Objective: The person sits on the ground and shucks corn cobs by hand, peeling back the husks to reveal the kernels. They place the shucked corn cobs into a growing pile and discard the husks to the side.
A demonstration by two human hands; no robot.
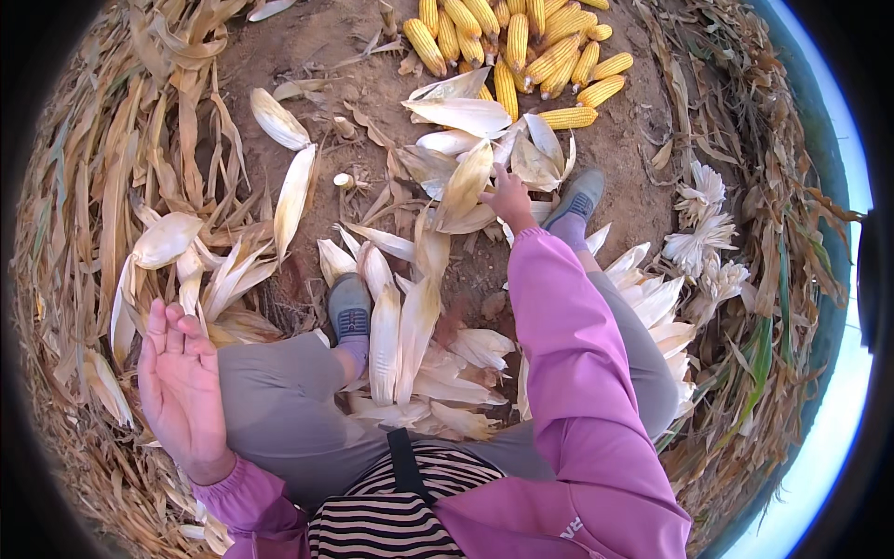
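Observation:
My left hand [183, 384] is raised at the left, palm up with its fingers slightly curled, and holds nothing. My right hand [508, 199] reaches forward to the pale dry corn husks near my right shoe; its fingers are spread at the edge of an upright yellowish husk [469, 183]. Whether they grip it I cannot tell. Just beyond lie more loose husks [461, 115]. A heap of husked yellow corn cobs [517, 42] rests on the soil at the top of the view.
Pale husks [401, 335] lie between and around my shoes [349, 307]. Dry corn stalks and leaves [119, 161] are piled along the left, with another bank [775, 230] on the right. Frayed white husk bunches [700, 234] lie at the right. A cut stub [343, 180] stands in the soil.

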